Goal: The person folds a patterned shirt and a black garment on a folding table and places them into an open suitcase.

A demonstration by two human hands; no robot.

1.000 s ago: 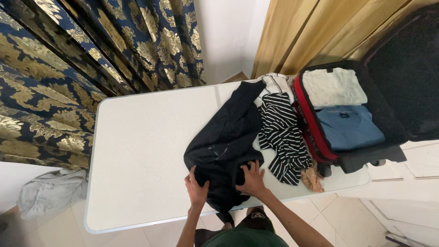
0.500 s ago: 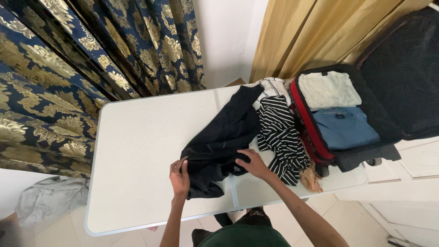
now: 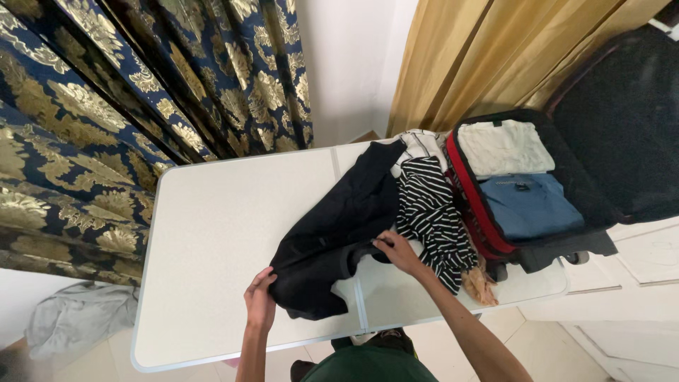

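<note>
A black garment (image 3: 339, 226) lies crumpled across the middle of a white folding table (image 3: 212, 219). My left hand (image 3: 259, 301) pinches its lower left edge near the table's front. My right hand (image 3: 397, 251) grips a fold at the garment's right side. Just to the right lies a black-and-white striped garment (image 3: 435, 212), and a small tan cloth (image 3: 479, 281) sits at the table's front right edge.
An open suitcase (image 3: 601, 177) with a red rim stands at the table's right end, holding a folded cream garment (image 3: 503, 147) and a folded blue one (image 3: 530, 205). Blue-and-gold curtains (image 3: 106, 106) hang on the left, gold curtains (image 3: 481, 49) behind. A grey cloth (image 3: 74, 318) lies on the floor.
Both hands have pulled the black garment fully onto the table; it hung over the front edge before. My left hand moved left, my right hand moved up and right, spreading the cloth.
</note>
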